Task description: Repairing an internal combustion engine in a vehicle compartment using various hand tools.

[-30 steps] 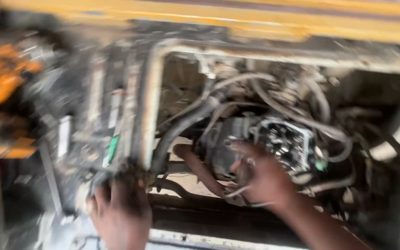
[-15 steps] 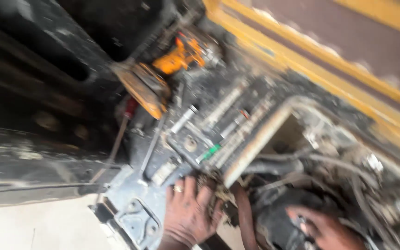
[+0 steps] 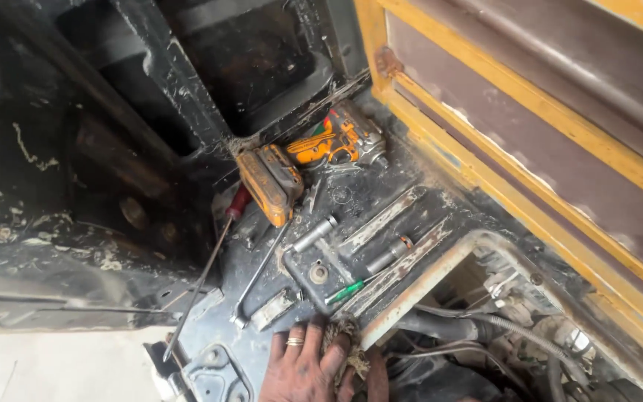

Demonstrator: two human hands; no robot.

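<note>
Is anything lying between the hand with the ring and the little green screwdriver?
Nothing visible does. The left hand rests flat on the dirty metal panel, and the green screwdriver lies just above its fingertips with bare panel between.

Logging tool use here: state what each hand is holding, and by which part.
The left hand lies flat on the dirty metal panel with its fingertips on a wad of rag, gripping nothing. The right hand is out of view.

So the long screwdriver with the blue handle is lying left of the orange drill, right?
Not quite. In the head view the long screwdriver has a red handle, not blue. The rest is right: it lies left of the orange drill, on the dirty black metal floor.
</note>
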